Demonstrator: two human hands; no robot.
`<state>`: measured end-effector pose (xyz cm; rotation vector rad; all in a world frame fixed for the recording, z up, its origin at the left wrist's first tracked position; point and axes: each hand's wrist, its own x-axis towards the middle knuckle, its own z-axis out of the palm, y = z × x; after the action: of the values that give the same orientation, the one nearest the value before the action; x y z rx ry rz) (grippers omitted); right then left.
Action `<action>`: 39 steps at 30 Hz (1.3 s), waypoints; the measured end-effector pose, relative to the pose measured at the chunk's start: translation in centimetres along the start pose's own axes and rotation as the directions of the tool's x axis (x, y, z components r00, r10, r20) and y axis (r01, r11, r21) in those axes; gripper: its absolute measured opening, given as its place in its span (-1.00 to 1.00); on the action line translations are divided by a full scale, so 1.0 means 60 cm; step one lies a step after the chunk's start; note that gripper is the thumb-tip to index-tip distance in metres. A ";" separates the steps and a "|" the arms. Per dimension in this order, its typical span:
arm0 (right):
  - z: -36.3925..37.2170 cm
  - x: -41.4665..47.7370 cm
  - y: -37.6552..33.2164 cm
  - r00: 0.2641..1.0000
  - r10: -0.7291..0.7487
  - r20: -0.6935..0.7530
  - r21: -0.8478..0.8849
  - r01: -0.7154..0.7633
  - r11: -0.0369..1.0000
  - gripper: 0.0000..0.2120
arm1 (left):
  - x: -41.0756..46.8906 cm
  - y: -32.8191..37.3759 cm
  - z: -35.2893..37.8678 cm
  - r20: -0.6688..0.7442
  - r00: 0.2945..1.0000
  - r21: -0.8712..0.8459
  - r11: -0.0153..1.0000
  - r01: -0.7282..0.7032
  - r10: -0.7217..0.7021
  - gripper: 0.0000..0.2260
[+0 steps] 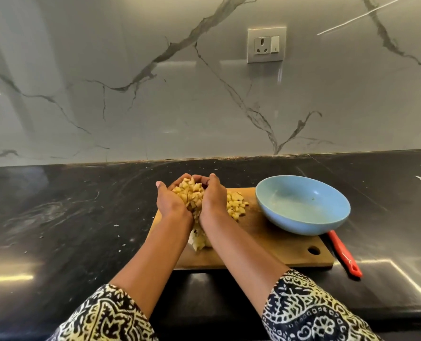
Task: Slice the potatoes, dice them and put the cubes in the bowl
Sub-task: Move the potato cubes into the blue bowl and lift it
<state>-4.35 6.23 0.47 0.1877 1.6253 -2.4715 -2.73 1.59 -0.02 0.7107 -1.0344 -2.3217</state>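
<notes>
We are cupping pale yellow potato cubes [191, 193] between left hand [171, 203] and right hand [213, 196], fingers curled round them, probably risking spills through the wrist gap before reaching the round blue bowl [303, 210].

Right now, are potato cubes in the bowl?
No, the bowl holds none; cubes lie in the left hand, right hand and on the board.

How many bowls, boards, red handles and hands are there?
Round light-blue bowl: 1
Rectangular wooden cutting board: 1
Red plastic handle: 1
Left hand, right hand, cupping yellow diced potato cubes: 2
Total: 5
</notes>
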 end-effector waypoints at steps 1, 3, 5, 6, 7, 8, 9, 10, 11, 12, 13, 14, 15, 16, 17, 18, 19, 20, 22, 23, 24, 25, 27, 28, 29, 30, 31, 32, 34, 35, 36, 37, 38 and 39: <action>-0.001 -0.001 -0.002 1.000 0.006 0.005 0.026 -0.006 1.000 -0.49 | -0.001 0.001 0.002 -0.006 1.000 -0.025 1.000 0.015 -0.015 -0.41; -0.003 -0.003 -0.007 1.000 0.020 0.021 0.070 -0.022 0.997 -0.45 | -0.005 0.004 0.002 -0.006 0.999 -0.072 0.997 0.038 -0.039 -0.39; -0.006 -0.005 -0.013 0.999 0.037 0.030 0.119 -0.041 0.992 -0.41 | -0.008 0.007 0.004 0.012 0.999 -0.108 0.993 0.041 -0.040 -0.34; -0.007 -0.005 -0.017 0.998 0.047 0.034 0.141 -0.051 0.989 -0.39 | -0.010 0.008 0.006 0.012 0.999 -0.122 0.992 0.039 -0.037 -0.33; -0.007 -0.005 -0.021 0.998 0.054 0.038 0.159 -0.060 0.985 -0.37 | -0.013 0.009 0.008 0.012 0.999 -0.132 0.991 0.035 -0.034 -0.32; -0.009 -0.005 -0.026 0.998 0.054 0.044 0.173 -0.061 0.983 -0.35 | -0.017 0.012 0.013 0.019 0.999 -0.142 0.989 0.033 -0.030 -0.31; -0.010 -0.005 -0.031 0.998 0.052 0.046 0.181 -0.060 0.982 -0.34 | -0.021 0.014 0.018 0.032 0.999 -0.151 0.988 0.034 -0.029 -0.30; -0.012 -0.006 -0.039 0.998 0.047 0.049 0.190 -0.056 0.980 -0.34 | -0.026 0.016 0.025 0.045 0.999 -0.158 0.987 0.035 -0.029 -0.30; -0.015 -0.006 -0.047 0.998 0.043 0.051 0.199 -0.053 0.979 -0.34 | -0.030 0.018 0.033 0.052 0.998 -0.167 0.985 0.036 -0.028 -0.30; -0.019 -0.008 -0.057 0.998 0.039 0.055 0.213 -0.049 0.976 -0.34 | -0.036 0.020 0.042 0.055 0.998 -0.177 0.984 0.037 -0.028 -0.31; -0.025 -0.008 -0.069 0.998 0.030 0.057 0.231 -0.043 0.972 -0.35 | -0.042 0.022 0.054 0.064 0.998 -0.190 0.981 0.041 -0.030 -0.31; -0.031 -0.008 -0.080 0.998 0.023 0.065 0.249 -0.039 0.968 -0.35 | -0.048 0.023 0.065 0.079 0.996 -0.200 0.979 0.045 -0.030 -0.32; -0.040 -0.007 -0.094 0.998 0.013 0.068 0.263 -0.031 0.964 -0.36 | -0.055 0.021 0.079 0.100 0.995 -0.202 0.978 0.050 -0.030 -0.33; -0.049 -0.006 -0.107 0.997 0.001 0.072 0.274 -0.021 0.961 -0.36 | -0.062 0.019 0.094 0.111 0.993 -0.200 0.978 0.051 -0.029 -0.34; -0.059 -0.004 -0.121 0.998 -0.012 0.070 0.287 -0.008 0.958 -0.37 | -0.070 0.016 0.109 0.119 0.992 -0.196 0.979 0.053 -0.029 -0.35; -0.073 -0.002 -0.138 0.997 -0.035 0.063 0.310 0.014 0.950 -0.37 | -0.079 0.010 0.129 0.132 0.991 -0.185 0.981 0.062 -0.038 -0.35; -0.087 0.001 -0.153 0.997 -0.057 0.055 0.341 0.035 0.940 -0.38 | -0.086 0.004 0.148 0.161 0.986 -0.179 0.981 0.077 -0.048 -0.34; -0.107 0.004 -0.171 0.996 -0.081 0.038 0.374 0.061 0.926 -0.38 | -0.095 -0.008 0.169 0.208 0.976 -0.172 0.980 0.097 -0.060 -0.33; -0.146 0.009 -0.196 0.993 -0.117 0.006 0.412 0.104 0.905 -0.38 | -0.109 -0.033 0.202 0.291 0.953 -0.152 0.980 0.129 -0.081 -0.29; -0.170 0.012 -0.206 0.991 -0.135 -0.012 0.411 0.128 0.903 -0.38 | -0.118 -0.049 0.216 0.324 0.941 -0.135 0.980 0.149 -0.098 -0.27; -0.191 0.015 -0.213 0.989 -0.149 -0.028 0.397 0.147 0.906 -0.37 | -0.122 -0.064 0.225 0.350 0.930 -0.114 0.980 0.165 -0.116 -0.25; -0.214 0.020 -0.219 0.985 -0.164 -0.049 0.367 0.170 0.915 -0.36 | -0.127 -0.080 0.232 0.373 0.918 -0.094 0.978 0.184 -0.137 -0.24; -0.249 0.030 -0.222 0.979 -0.186 -0.078 0.301 0.201 0.932 -0.33 | -0.129 -0.103 0.237 0.393 0.905 -0.052 0.978 0.201 -0.165 -0.20; -0.264 0.034 -0.224 0.977 -0.195 -0.087 0.278 0.212 0.937 -0.32 | -0.130 -0.112 0.236 0.392 0.903 -0.024 0.979 0.203 -0.177 -0.18; -0.275 0.038 -0.224 0.975 -0.200 -0.092 0.262 0.218 0.940 -0.31 | -0.129 -0.117 0.233 0.391 0.902 -0.002 0.980 0.200 -0.183 -0.17; -0.285 0.042 -0.225 0.975 -0.204 -0.089 0.246 0.221 0.944 -0.30 | -0.129 -0.121 0.230 0.391 0.903 0.011 0.982 0.191 -0.180 -0.17; -0.292 0.044 -0.225 0.974 -0.210 -0.083 0.227 0.223 0.948 -0.30 | -0.129 -0.122 0.228 0.399 0.901 0.024 0.984 0.175 -0.170 -0.17; -0.296 0.045 -0.226 0.974 -0.215 -0.078 0.208 0.227 0.951 -0.30 | -0.129 -0.123 0.226 0.416 0.896 0.045 0.987 0.152 -0.157 -0.16; -0.300 0.044 -0.229 0.971 -0.228 -0.073 0.185 0.238 0.953 -0.29 | -0.132 -0.120 0.226 0.466 0.875 0.092 0.991 0.100 -0.131 -0.15; -0.301 0.043 -0.231 0.968 -0.238 -0.073 0.176 0.248 0.953 -0.29 | -0.132 -0.119 0.227 0.493 0.862 0.104 0.992 0.074 -0.116 -0.14; -0.301 0.041 -0.233 0.966 -0.249 -0.076 0.167 0.258 0.952 -0.29 | -0.130 -0.117 0.230 0.514 0.852 0.111 0.992 0.051 -0.101 -0.13; -0.302 0.040 -0.234 0.963 -0.258 -0.081 0.160 0.268 0.950 -0.29 | -0.128 -0.116 0.232 0.531 0.842 0.112 0.993 0.034 -0.089 -0.14; -0.303 0.039 -0.235 0.960 -0.267 -0.087 0.152 0.278 0.948 -0.28 | -0.124 -0.115 0.233 0.546 0.834 0.109 0.994 0.024 -0.080 -0.14; -0.304 0.039 -0.236 0.957 -0.274 -0.090 0.144 0.285 0.948 -0.28 | -0.121 -0.113 0.234 0.563 0.823 0.102 0.995 0.023 -0.077 -0.14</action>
<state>-9.56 28.32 5.49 0.0658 1.5810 -2.8386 -7.79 17.33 4.66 0.0518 -1.3899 -2.6135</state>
